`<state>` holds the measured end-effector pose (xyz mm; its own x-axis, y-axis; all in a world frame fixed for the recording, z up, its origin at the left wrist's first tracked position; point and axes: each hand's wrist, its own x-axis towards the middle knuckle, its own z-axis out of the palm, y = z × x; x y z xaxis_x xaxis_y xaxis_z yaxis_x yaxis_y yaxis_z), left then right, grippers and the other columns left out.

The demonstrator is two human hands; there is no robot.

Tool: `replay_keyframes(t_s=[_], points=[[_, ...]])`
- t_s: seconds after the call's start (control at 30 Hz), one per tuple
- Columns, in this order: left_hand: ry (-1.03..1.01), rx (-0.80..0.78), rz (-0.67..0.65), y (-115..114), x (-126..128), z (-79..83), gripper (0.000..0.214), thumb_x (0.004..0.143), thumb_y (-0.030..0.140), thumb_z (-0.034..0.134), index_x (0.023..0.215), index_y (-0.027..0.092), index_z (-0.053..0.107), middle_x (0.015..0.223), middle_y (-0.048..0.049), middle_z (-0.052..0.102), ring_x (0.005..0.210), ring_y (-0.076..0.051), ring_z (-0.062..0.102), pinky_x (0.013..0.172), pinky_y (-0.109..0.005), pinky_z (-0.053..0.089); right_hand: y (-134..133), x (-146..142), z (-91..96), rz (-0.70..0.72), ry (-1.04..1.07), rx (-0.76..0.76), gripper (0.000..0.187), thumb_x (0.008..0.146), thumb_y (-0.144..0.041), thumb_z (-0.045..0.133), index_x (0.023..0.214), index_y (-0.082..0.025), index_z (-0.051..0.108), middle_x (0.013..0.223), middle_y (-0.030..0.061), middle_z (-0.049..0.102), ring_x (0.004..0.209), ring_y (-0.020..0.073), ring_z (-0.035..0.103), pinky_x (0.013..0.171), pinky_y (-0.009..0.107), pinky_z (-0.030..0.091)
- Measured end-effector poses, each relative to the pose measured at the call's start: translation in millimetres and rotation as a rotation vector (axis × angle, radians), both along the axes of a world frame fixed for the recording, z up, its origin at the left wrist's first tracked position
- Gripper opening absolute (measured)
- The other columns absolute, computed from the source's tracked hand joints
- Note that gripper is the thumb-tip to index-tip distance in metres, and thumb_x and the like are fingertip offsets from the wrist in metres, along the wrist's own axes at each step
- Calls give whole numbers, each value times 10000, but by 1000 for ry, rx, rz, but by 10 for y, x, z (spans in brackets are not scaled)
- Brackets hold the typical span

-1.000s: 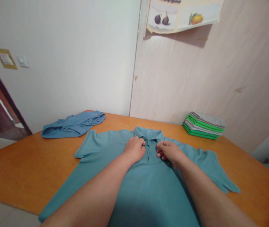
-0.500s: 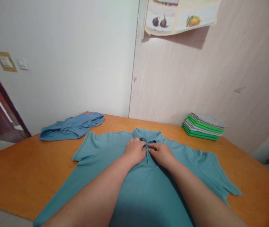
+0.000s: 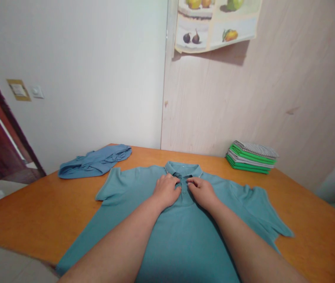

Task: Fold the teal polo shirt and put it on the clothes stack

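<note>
A teal polo shirt lies spread out front side up, its collar pointing away from me and both short sleeves out to the sides. My left hand rests on the left side of the button placket just under the collar, fingers bent on the cloth and thumb apart from them. Opposite it, my right hand touches the right side of the placket with its fingertips. A small gap with the placket and its buttons shows between the hands. Some fingertips are hidden against the fabric.
The shirt is on an orange-brown table against a wall. A crumpled blue garment lies at the back left. At the back right stands a folded stack of green and grey cloths. A fruit poster hangs above.
My hands have moved slightly apart, so more of the placket shows between them. The camera view has tilted up and shifted a little.
</note>
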<state>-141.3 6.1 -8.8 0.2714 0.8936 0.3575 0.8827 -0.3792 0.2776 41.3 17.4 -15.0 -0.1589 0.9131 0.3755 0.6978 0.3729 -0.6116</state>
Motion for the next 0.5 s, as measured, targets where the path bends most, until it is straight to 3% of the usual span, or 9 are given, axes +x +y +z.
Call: replay_keyframes(t_s=[0.3, 0.4, 0.5], points=[[48, 7, 5, -285, -8, 32, 284, 898, 368, 538, 1118, 271, 690, 1110, -81, 621, 1049, -278, 556, 870, -393, 453, -263, -26, -41, -69, -18, -5, 265, 853, -212, 486, 941, -221, 736, 977, 33, 734, 952, 195, 650, 846, 288, 457], [37, -79, 9, -244, -2, 109, 298, 879, 361, 549, 1122, 270, 695, 1132, -92, 623, 1066, -298, 557, 883, -415, 448, -268, -37, -20, -83, 18, -86, 205, 826, -202, 522, 861, -222, 723, 901, 29, 725, 886, 189, 646, 766, 272, 448], [-38, -252, 7, -73, 23, 202, 264, 831, 292, 594, 1059, 242, 719, 1115, -101, 650, 1061, -296, 570, 892, -392, 439, -145, -68, 26, -68, 91, -256, 111, 756, -151, 579, 728, -197, 676, 691, 12, 675, 675, 154, 624, 612, 238, 418]])
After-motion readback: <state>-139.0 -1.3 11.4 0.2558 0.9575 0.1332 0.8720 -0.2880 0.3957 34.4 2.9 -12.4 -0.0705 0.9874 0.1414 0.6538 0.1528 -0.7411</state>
